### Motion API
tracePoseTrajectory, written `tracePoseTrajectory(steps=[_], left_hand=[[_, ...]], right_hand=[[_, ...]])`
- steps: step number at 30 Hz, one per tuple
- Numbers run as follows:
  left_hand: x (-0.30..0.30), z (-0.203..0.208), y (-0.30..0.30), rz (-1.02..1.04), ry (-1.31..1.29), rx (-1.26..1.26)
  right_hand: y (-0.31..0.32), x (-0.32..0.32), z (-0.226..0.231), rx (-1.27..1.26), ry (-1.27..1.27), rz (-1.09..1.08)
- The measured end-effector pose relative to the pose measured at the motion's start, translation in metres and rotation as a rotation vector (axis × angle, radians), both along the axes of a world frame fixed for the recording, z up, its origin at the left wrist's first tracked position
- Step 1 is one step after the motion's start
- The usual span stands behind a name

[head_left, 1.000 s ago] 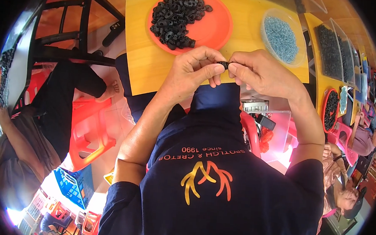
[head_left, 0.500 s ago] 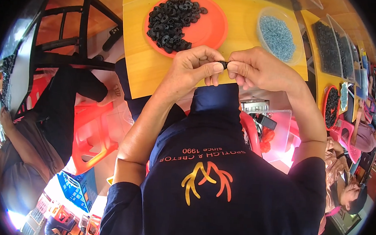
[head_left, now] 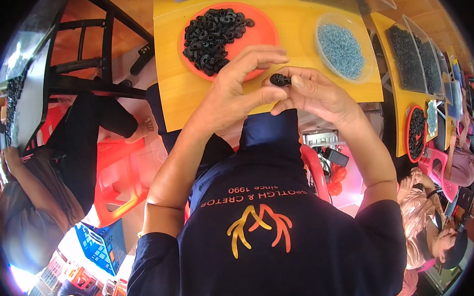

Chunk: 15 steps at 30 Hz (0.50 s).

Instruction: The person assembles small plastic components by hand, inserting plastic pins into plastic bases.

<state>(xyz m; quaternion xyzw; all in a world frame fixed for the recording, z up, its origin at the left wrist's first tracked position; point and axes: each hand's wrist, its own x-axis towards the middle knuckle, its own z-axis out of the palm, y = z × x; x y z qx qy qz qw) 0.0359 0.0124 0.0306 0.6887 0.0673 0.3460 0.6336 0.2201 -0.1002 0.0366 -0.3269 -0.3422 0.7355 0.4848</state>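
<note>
Between the thumb and fingers of my right hand [head_left: 321, 96] is a small black plastic part [head_left: 279, 79], its rounded, hollowed end pointing left. My left hand [head_left: 230, 91] is open beside it, thumb and fingers spread apart around that end with a gap. Just beyond the hands, a red round plate [head_left: 261, 39] carries a heap of similar black plastic parts [head_left: 210, 42] on its left side. To the right stands a clear round bowl [head_left: 371, 69] of tiny blue-grey pieces [head_left: 340, 50], too small to make out singly.
Everything rests on a yellow table [head_left: 302, 31]. Clear bins of black parts [head_left: 408, 55] and another red plate [head_left: 409, 135] are on a table at right. A black metal frame [head_left: 80, 65] stands left. People sit on both sides, one near a red stool [head_left: 115, 179].
My left hand has let go of the black part and opened to the left. My right hand has turned, keeping the part and showing more of it. The view has shifted slightly.
</note>
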Motion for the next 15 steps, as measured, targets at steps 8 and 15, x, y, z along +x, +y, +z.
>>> tracePoseTrajectory(steps=[8, 15], left_hand=[[0.004, 0.012, -0.007, 0.151, 0.115, 0.418], [0.004, 0.011, -0.002, 0.088, 0.170, 0.294]], right_hand=[[-0.002, -0.022, 0.001, -0.050, 0.348, -0.158], [-0.007, -0.028, 0.000, -0.056, 0.276, -0.218]])
